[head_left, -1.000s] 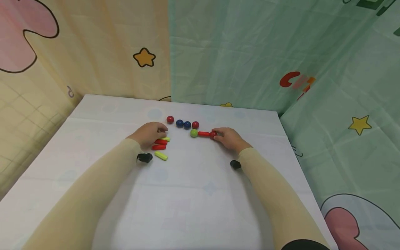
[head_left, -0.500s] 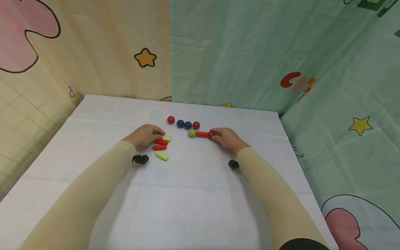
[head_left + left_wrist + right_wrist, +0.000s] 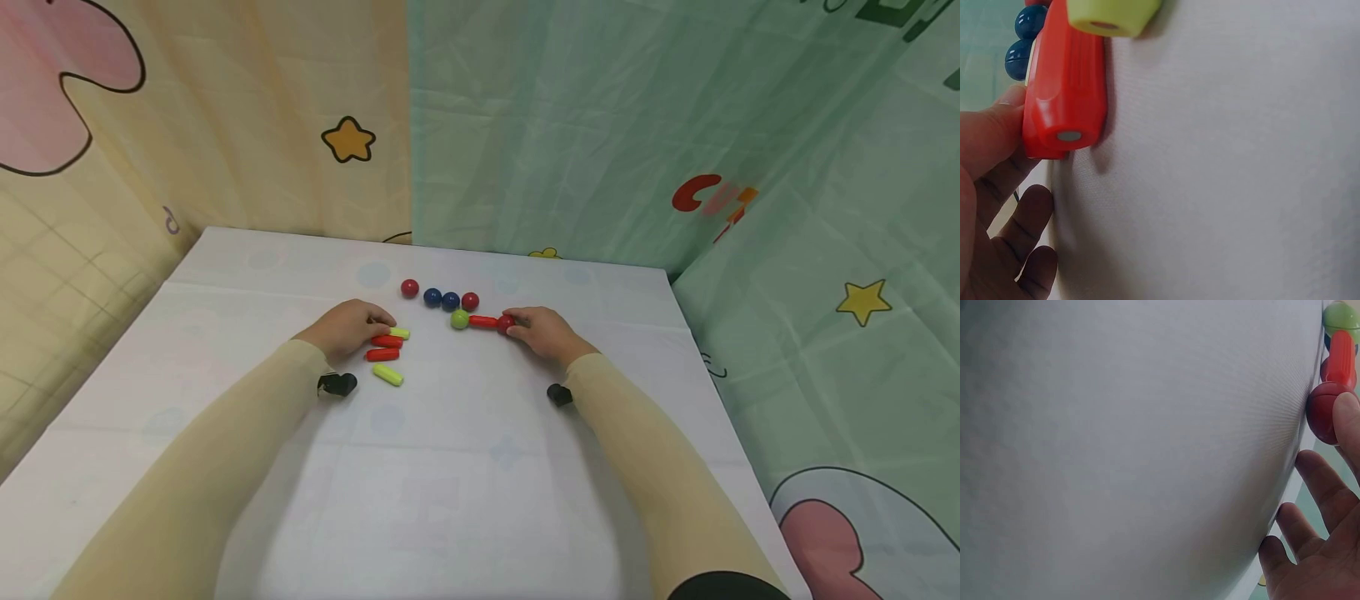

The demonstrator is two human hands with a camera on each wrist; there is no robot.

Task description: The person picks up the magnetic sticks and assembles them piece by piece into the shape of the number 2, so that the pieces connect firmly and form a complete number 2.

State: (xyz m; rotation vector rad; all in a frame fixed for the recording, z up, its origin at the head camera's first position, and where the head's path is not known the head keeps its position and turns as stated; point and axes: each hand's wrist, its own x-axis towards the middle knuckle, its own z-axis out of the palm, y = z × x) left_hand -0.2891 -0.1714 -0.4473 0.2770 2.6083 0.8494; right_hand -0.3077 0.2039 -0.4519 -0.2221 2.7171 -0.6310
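On the white table, the left hand pinches the far lime stick at its left end, two red sticks lying nearer the person and a near lime stick slanting nearest; rightward and farther back sit a lone red ball, two blue balls and a second red ball; before these, a green ball, third red stick and third red ball line up end to end, that last ball gripped by the right hand between thumb and finger
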